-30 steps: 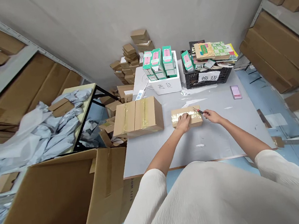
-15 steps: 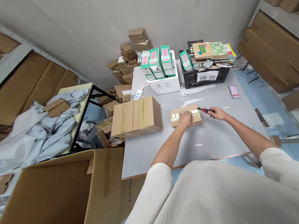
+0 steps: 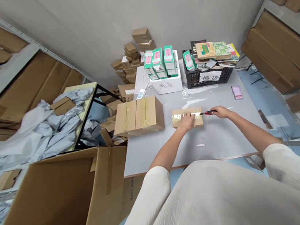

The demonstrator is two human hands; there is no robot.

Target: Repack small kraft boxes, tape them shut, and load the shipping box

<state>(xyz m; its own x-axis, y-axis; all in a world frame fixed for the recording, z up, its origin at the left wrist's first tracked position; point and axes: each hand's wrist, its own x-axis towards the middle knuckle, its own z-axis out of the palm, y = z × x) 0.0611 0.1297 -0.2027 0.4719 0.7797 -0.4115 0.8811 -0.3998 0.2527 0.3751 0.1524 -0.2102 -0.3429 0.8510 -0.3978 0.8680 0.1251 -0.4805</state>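
Observation:
A small taped cardboard box [image 3: 178, 122] lies on the grey table [image 3: 155, 152] in front of me. My left hand [image 3: 187, 121] rests on its top with the fingers spread over the shiny tape. In my right hand [image 3: 221, 112] is a red and black utility knife [image 3: 208, 113], its tip at the tape near the box's right end. Whether the blade has gone into the tape is too small to tell. Two larger taped cardboard boxes [image 3: 139, 115] stand side by side to the left of the small one.
At the back are a white bin [image 3: 167, 85] of green and pink boxes and a black crate [image 3: 192, 81] with books. A large open carton [image 3: 110, 169] stands at the table's left. Shelves with cartons [image 3: 278, 58] flank both sides. Paper scraps [image 3: 200, 145] dot the table.
The knife has turned from slanting to nearly level, and its tip has moved slightly down along the box's right end. My left hand's fingers have spread out more. The view has shifted slightly.

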